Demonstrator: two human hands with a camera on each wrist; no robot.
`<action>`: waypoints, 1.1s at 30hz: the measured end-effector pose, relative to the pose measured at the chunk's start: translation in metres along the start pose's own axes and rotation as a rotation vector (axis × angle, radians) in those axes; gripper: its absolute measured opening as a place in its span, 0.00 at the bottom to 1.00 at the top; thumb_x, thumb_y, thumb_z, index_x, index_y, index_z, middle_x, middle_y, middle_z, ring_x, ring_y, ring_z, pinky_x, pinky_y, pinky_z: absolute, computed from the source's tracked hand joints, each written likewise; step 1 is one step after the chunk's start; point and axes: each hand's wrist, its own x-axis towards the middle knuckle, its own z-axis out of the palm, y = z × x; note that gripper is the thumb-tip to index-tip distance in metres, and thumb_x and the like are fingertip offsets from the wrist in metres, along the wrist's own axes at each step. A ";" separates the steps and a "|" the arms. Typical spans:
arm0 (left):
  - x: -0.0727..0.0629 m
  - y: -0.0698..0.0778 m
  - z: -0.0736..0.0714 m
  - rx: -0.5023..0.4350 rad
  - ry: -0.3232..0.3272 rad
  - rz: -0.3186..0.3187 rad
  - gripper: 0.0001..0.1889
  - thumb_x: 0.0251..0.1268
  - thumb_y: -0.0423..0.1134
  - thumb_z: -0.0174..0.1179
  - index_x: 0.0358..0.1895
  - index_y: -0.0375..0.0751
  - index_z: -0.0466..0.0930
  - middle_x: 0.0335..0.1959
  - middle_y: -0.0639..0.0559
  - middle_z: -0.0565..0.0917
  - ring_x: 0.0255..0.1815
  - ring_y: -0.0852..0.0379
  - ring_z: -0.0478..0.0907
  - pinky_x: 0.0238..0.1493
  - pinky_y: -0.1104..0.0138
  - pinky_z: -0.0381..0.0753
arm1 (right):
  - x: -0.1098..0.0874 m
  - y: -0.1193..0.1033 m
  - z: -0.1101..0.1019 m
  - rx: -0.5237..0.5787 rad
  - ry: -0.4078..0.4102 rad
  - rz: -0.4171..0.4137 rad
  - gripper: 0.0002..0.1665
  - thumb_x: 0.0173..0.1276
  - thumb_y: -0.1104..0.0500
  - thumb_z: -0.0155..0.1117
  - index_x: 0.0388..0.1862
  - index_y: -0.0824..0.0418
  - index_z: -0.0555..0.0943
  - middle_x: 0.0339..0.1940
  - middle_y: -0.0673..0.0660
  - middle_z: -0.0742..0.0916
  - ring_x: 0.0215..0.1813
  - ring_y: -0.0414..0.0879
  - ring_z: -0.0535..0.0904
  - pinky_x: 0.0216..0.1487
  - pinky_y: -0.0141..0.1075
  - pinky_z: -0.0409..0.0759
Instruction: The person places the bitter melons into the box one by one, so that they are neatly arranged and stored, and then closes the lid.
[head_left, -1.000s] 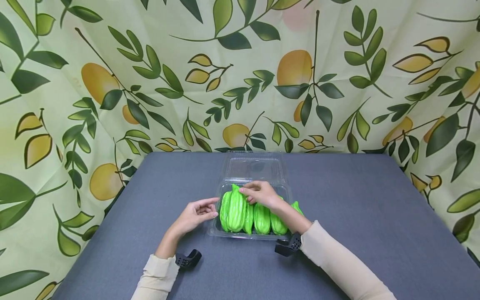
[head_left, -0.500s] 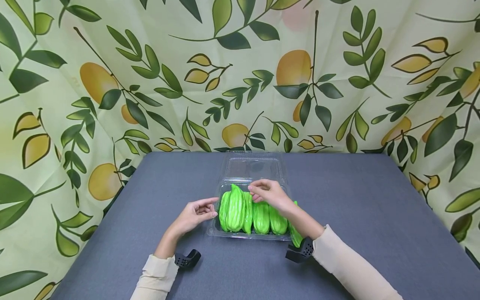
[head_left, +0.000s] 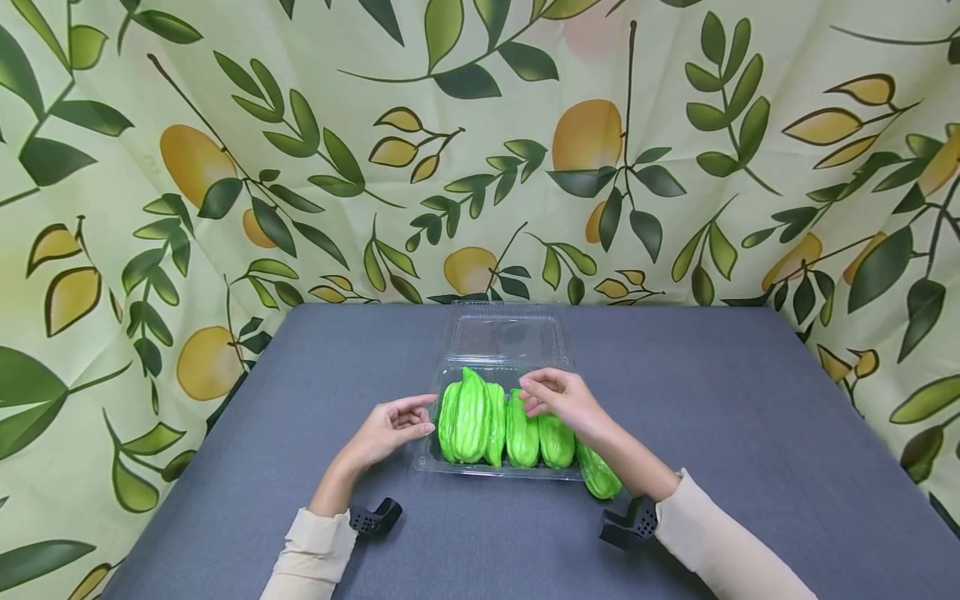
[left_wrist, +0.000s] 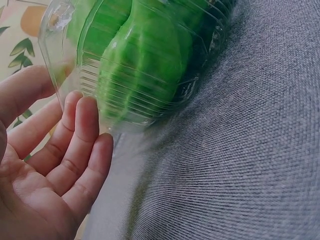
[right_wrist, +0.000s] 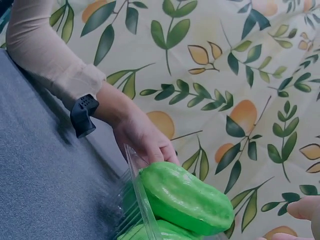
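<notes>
A clear plastic clamshell box (head_left: pixel 498 472) lies on the table with its lid (head_left: pixel 510 333) folded back. Side by side in it lie several bright green bitter melons (head_left: pixel 471 425), one (right_wrist: pixel 187 200) sitting higher than the others. At the box's left side is my left hand (head_left: pixel 390 429), its fingertips at the rim; in the left wrist view the bent fingers (left_wrist: pixel 86 122) meet the clear wall. Above the right part of the box hovers my right hand (head_left: pixel 562 402), fingers loosely bent, nothing held. Under the right forearm another bitter melon (head_left: pixel 597 473), partly covered, lies beside the box.
The grey table (head_left: pixel 675 367) runs back to a hanging cloth (head_left: pixel 480 167) printed with leaves and fruit. A black wrist mount (head_left: pixel 377 517) sits at the left wrist, another black mount (head_left: pixel 630 523) at the right.
My right hand has drawn away from the tall bitter melon and moved right over the box. More of the melon outside the box now shows. The left hand stays put.
</notes>
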 end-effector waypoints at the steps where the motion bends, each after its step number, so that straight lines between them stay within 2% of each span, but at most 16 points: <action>1: 0.000 0.000 0.000 0.002 0.001 0.002 0.25 0.62 0.28 0.60 0.62 0.20 0.68 0.38 0.41 0.79 0.37 0.72 0.76 0.40 0.79 0.78 | -0.002 0.000 -0.001 0.003 0.004 0.000 0.26 0.73 0.56 0.56 0.58 0.77 0.72 0.44 0.68 0.85 0.35 0.41 0.82 0.44 0.34 0.85; 10: 0.000 0.000 -0.001 0.005 0.006 -0.005 0.26 0.63 0.28 0.60 0.62 0.20 0.68 0.39 0.40 0.79 0.37 0.72 0.76 0.40 0.79 0.78 | -0.016 0.004 -0.015 0.026 0.070 -0.004 0.26 0.72 0.55 0.57 0.57 0.76 0.72 0.39 0.60 0.86 0.35 0.40 0.83 0.44 0.33 0.85; 16: 0.000 0.000 -0.001 0.006 0.004 -0.005 0.25 0.63 0.28 0.60 0.62 0.20 0.68 0.39 0.38 0.79 0.37 0.72 0.76 0.40 0.78 0.78 | -0.024 0.010 -0.023 0.047 0.078 -0.003 0.25 0.72 0.58 0.58 0.57 0.77 0.72 0.35 0.54 0.86 0.34 0.39 0.83 0.42 0.32 0.85; 24: 0.001 -0.001 0.000 0.003 0.005 -0.014 0.26 0.63 0.29 0.61 0.62 0.21 0.68 0.39 0.40 0.79 0.37 0.71 0.76 0.41 0.78 0.78 | -0.033 0.014 -0.040 0.006 0.110 0.007 0.25 0.71 0.59 0.58 0.58 0.78 0.71 0.34 0.50 0.85 0.34 0.37 0.83 0.43 0.32 0.85; 33: 0.000 0.000 0.000 0.002 0.000 -0.023 0.26 0.63 0.30 0.61 0.63 0.22 0.68 0.36 0.55 0.77 0.37 0.72 0.77 0.41 0.78 0.78 | -0.041 0.020 -0.059 0.001 0.152 0.002 0.26 0.71 0.58 0.59 0.57 0.79 0.71 0.31 0.46 0.86 0.35 0.36 0.83 0.42 0.31 0.85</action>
